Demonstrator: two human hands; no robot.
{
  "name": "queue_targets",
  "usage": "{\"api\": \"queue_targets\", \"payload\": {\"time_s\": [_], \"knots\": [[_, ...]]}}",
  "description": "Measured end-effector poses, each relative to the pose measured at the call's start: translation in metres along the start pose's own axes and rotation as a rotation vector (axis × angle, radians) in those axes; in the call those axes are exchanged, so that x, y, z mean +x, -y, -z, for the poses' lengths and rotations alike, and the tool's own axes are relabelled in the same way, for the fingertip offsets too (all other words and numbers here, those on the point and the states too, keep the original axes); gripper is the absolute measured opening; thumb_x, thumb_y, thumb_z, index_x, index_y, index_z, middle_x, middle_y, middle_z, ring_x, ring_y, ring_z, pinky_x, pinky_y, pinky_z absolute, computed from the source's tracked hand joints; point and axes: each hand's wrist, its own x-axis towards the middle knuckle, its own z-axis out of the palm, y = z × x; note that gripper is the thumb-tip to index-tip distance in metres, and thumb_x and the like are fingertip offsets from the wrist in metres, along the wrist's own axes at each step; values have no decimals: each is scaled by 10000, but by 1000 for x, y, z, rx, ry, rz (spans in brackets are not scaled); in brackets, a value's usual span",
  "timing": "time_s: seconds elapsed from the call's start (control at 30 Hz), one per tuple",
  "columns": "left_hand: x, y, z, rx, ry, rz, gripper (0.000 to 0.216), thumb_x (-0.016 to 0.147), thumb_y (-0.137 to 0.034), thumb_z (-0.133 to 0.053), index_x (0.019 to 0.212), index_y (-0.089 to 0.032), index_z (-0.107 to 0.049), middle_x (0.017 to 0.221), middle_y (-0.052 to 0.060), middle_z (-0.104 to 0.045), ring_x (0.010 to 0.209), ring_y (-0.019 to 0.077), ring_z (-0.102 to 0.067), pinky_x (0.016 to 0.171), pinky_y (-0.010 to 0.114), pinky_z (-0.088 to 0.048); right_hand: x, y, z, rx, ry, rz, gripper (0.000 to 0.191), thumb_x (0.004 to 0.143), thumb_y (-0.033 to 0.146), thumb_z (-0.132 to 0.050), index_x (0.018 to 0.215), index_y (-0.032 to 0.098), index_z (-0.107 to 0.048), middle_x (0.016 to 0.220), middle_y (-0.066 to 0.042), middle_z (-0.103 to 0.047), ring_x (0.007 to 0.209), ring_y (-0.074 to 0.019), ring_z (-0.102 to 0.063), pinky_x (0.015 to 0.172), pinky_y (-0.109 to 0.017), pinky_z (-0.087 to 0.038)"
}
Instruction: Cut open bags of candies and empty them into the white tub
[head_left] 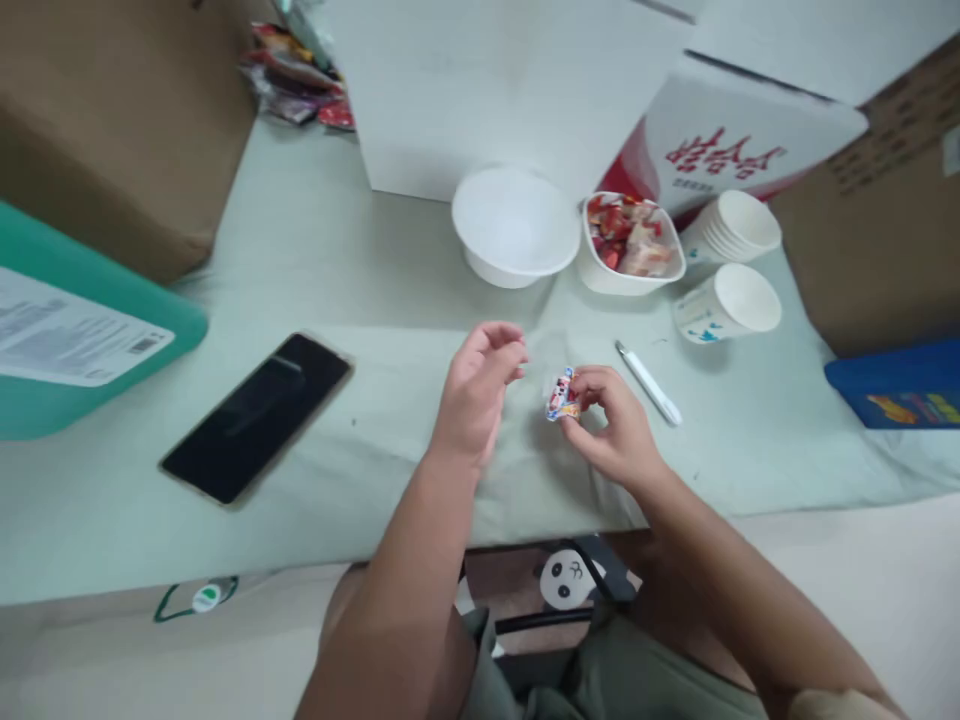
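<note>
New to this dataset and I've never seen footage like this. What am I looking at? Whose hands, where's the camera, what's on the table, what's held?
There is no machine here. A person works with bare hands, and the one picture comes from a camera worn on their head. It looks forward and down, so both arms enter from the bottom edge.

The right hand pinches a small sweet in a white, red and blue wrapper at its fingertips. The left hand hovers beside it with its fingers loosely curled, holding nothing that shows.

On the pale green tablecloth are:
- a black smartphone
- an empty white bowl
- a white bowl of red-wrapped sweets
- white paper cups
- a slim white pen-like stick

A brown cardboard box stands at the far left.
</note>
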Motion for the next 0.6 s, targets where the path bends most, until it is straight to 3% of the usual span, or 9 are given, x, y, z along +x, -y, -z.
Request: {"api": "queue_targets", "payload": {"time_s": [0.13,0.23,0.37,0.47,0.6], "knots": [[-3,58,-40,327,267,109,436,668,-256,-876,1043,-202,-660,1052,15,-663,904,129,-628,811,238,-505,-30,-18,29,-30,-174,36,348,795,143,-643,1085,304,-541,1030,-63,-702,856,-235,-691,692,-408,-609],[-3,86,-48,441,394,73,358,793,-324,-826,1098,-191,-694,1073,47,-735,949,145,-678,899,262,-531,-38,-28,47,3,-186,55,374,825,147,-631,1156,293,-535,1088,-71,-729,962,-246,-717,786,-422,-621],[7,103,-44,479,234,25,490,714,-397,-903,1118,-195,-715,1064,50,-781,916,149,-718,893,274,-567,-50,-48,69,-29,-163,49,332,899,219,-635,1221,236,-555,1206,-120,-732,1129,-272,-703,948,-442,-585],[15,111,-43,419,135,33,576,647,-394,-952,1129,-205,-698,1063,45,-796,915,146,-742,859,259,-582,-56,-72,81,-226,-230,-142,258,908,244,-612,1162,203,-622,1176,-143,-725,1082,-306,-683,961,-483,-548],[17,117,-46,399,156,44,477,664,-363,-953,1033,-199,-700,984,28,-799,857,129,-743,820,239,-588,-56,-95,83,-372,-3,-393,367,878,270,-623,1225,163,-682,1175,-175,-725,1052,-361,-658,933,-535,-536]]}}
